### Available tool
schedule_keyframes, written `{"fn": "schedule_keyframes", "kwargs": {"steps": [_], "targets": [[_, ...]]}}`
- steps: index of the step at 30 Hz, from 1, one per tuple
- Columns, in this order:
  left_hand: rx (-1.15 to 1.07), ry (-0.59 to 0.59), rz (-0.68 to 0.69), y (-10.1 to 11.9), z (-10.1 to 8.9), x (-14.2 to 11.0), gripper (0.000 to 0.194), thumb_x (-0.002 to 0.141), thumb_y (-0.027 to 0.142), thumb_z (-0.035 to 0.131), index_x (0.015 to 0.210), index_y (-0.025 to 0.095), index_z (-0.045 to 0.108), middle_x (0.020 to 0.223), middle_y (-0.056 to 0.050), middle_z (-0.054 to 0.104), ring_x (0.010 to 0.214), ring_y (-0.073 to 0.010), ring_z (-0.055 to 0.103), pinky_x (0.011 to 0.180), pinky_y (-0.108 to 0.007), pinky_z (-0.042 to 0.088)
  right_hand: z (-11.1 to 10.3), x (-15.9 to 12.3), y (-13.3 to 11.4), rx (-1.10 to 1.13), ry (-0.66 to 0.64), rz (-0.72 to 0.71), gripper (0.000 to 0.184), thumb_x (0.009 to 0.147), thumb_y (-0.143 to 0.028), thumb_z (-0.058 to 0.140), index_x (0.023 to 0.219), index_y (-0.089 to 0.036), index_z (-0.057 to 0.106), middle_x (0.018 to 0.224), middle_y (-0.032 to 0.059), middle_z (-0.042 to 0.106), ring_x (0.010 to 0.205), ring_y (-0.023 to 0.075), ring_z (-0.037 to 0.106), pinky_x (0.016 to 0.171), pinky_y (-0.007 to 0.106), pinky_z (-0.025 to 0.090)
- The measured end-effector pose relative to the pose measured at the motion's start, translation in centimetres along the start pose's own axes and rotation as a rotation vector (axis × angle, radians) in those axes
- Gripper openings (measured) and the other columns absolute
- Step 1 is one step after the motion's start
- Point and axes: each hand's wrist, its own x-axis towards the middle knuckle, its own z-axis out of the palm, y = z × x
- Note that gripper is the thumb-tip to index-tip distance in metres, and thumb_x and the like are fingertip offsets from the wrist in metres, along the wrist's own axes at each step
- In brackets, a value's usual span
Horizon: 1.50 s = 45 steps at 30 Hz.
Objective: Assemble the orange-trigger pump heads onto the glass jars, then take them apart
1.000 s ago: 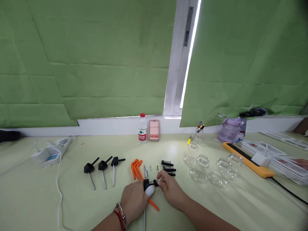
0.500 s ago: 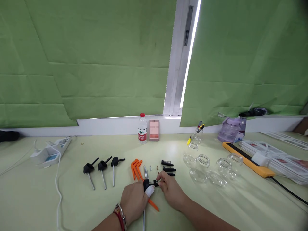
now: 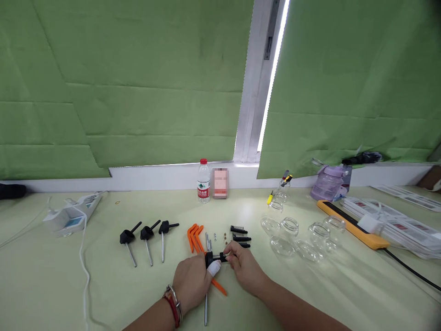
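My left hand (image 3: 193, 280), with a white wrap on its thumb, is closed around a black plastic head with a metal rod (image 3: 206, 310) pointing down toward me. A black side piece of the head (image 3: 222, 257) reaches right to my right hand (image 3: 246, 269). The thumb and fingertips of that hand are pinched at its end, and any small part between them is hidden. One orange lever (image 3: 219, 287) shows below the hands. Just beyond them lie several more orange levers (image 3: 196, 236), a metal screwdriver-like shaft (image 3: 207, 241), tiny brown pieces (image 3: 225, 236) and black parts with springs (image 3: 241, 238).
Three black heads with metal rods (image 3: 146, 233) lie at left, beside a white power strip (image 3: 79, 214) and cable. Several clear glass jars (image 3: 289, 226) stand at right, near an orange-and-black power strip (image 3: 354, 225). A water bottle (image 3: 203, 181) and purple jug (image 3: 327, 183) stand behind.
The view has tilted slightly, so the tabletop things sit a little higher in the picture. Both hands keep nearly the same hold at the black head.
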Motion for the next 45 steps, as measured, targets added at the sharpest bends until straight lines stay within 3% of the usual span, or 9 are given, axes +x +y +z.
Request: {"fn": "schedule_keyframes", "kwargs": {"steps": [5,13,18,24,30,36,42,45], "targets": [[0.014,-0.011,-0.019,0.1,-0.2,0.0,0.054,0.085,0.058,0.021,0.087,0.018,0.058,0.083,-0.009,0.066,0.075,-0.0248,0.062,0.062,-0.031,0.039,0.1,0.1,0.3,0.033,-0.005,0.022,0.02,0.081,-0.018,0.039,0.098,-0.021,0.051,0.061,-0.0044,0.042,0.055,0.011,0.038,0.054,0.022,0.031],[0.006,-0.01,-0.007,0.2,-0.3,0.0,0.053,0.086,0.057,0.021,0.086,0.018,0.058,0.082,-0.009,0.066,0.075,-0.0248,0.062,0.063,-0.031,0.04,0.1,0.1,0.0,0.006,0.004,-0.001,0.011,0.08,-0.017,0.04,0.084,-0.02,0.049,0.06,-0.0044,0.041,0.054,0.0101,0.036,0.053,0.02,0.03],[0.011,-0.004,0.0,0.1,-0.2,0.1,0.056,0.086,0.058,0.018,0.084,0.018,0.058,0.081,-0.01,0.066,0.073,-0.024,0.062,0.06,-0.03,0.04,0.1,0.0,0.2,0.011,0.007,0.004,0.024,0.082,-0.018,0.038,0.103,-0.022,0.049,0.065,-0.0033,0.045,0.056,0.0109,0.041,0.054,0.021,0.032],[0.019,-0.003,-0.008,0.0,-0.1,0.1,0.056,0.085,0.058,0.019,0.085,0.018,0.057,0.082,-0.01,0.066,0.074,-0.0235,0.062,0.061,-0.03,0.039,0.3,0.2,0.6,-0.021,-0.014,0.023,0.017,0.082,-0.017,0.037,0.09,-0.02,0.051,0.06,-0.0041,0.042,0.053,0.0104,0.036,0.052,0.021,0.03],[0.062,-0.022,-0.012,0.1,-0.2,-0.1,0.055,0.085,0.058,0.02,0.087,0.017,0.057,0.082,-0.01,0.067,0.074,-0.0253,0.062,0.061,-0.032,0.039,0.0,0.1,0.1,-0.04,-0.027,-0.01,0.027,0.081,-0.015,0.039,0.106,-0.021,0.049,0.066,-0.0025,0.046,0.057,0.0113,0.042,0.054,0.021,0.032],[0.045,-0.013,-0.014,0.4,-0.4,-0.2,0.053,0.086,0.056,0.022,0.089,0.018,0.058,0.085,-0.009,0.067,0.076,-0.0255,0.062,0.062,-0.032,0.04,0.2,0.1,0.0,-0.094,-0.024,-0.006,0.017,0.08,-0.014,0.039,0.09,-0.02,0.052,0.062,-0.0034,0.044,0.054,0.0108,0.039,0.053,0.021,0.029],[0.039,-0.022,-0.009,0.4,-0.5,-0.1,0.053,0.086,0.056,0.023,0.09,0.018,0.059,0.084,-0.008,0.067,0.075,-0.0255,0.062,0.061,-0.031,0.04,0.0,0.0,-0.4,-0.087,-0.015,-0.012,0.022,0.08,-0.014,0.039,0.097,-0.021,0.05,0.062,-0.004,0.043,0.056,0.0114,0.041,0.055,0.021,0.03],[0.044,-0.02,-0.003,0.4,-0.6,-0.1,0.054,0.086,0.057,0.021,0.088,0.018,0.058,0.083,-0.009,0.067,0.073,-0.0257,0.062,0.059,-0.031,0.039,0.0,0.0,-0.4,-0.114,-0.028,0.003,0.018,0.079,-0.014,0.039,0.09,-0.021,0.051,0.06,-0.0042,0.042,0.055,0.0112,0.039,0.053,0.022,0.028]]}}
